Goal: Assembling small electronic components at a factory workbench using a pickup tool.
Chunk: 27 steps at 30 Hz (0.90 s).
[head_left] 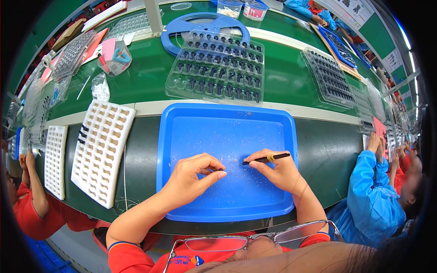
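Both my hands are over a shallow blue tray (pixel 227 212), whose floor is scattered with small white specks. My left hand (pixel 189 175) is closed in a pinch, and a tiny black part (pixel 220 169) shows at its fingertips; most of it is hidden. In my right hand (pixel 281 174) is a slim black pen-shaped tool (pixel 276 156) with a yellowish band, its thin tip pointing left toward the black part. A gap shows between the tip and the part.
Beyond the tray stands a clear blister tray (pixel 171 86) of black parts, before a blue reel (pixel 170 34). At left lie a white foam tray (pixel 102 150) with a few black pieces and another white tray (pixel 55 161). Co-workers sit on both sides, one in blue sleeves (pixel 371 186).
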Motion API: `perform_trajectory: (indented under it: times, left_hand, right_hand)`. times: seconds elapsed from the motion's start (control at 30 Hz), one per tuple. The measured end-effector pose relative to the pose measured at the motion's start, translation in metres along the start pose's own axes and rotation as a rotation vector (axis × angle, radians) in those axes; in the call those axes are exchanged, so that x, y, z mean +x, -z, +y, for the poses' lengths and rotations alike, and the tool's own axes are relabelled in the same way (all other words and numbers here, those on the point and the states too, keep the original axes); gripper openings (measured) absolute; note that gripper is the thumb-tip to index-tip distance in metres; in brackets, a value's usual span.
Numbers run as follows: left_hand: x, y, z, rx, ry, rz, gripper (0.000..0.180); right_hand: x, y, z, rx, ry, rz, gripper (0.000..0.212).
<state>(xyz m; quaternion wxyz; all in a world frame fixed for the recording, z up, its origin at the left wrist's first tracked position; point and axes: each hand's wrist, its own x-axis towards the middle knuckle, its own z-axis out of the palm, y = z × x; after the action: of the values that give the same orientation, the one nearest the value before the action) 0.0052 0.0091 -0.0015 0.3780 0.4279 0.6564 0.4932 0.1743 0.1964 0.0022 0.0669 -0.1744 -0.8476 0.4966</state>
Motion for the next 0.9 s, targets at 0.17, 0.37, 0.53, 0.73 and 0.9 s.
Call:
perform_trajectory:
  times: [0.17,0.37,0.53,0.73,0.9]
  left_hand:
    - [0.0003,-0.0004,-0.0004,0.014,-0.007,-0.007,0.012]
    - [0.0003,0.0002,0.0006,0.026,-0.010,-0.011,0.013]
    - [0.0006,0.0006,0.0013,0.034,-0.015,-0.014,0.013]
    - [0.0003,-0.0007,-0.0012,0.051,-0.058,-0.004,0.013]
    - [-0.0006,-0.0001,-0.0007,0.087,-0.084,0.007,0.015]
  right_hand:
    - [0.0004,-0.0005,-0.0008,-0.003,-0.009,-0.001,0.013]
    - [0.0009,-0.0013,-0.0015,-0.017,-0.012,-0.003,0.013]
    - [0.0009,-0.0010,-0.0033,-0.058,-0.008,-0.011,0.014]
    - [-0.0009,-0.0039,-0.0029,-0.087,0.088,0.046,0.013]
    - [0.0011,-0.0061,-0.0053,-0.132,0.146,0.053,0.011]
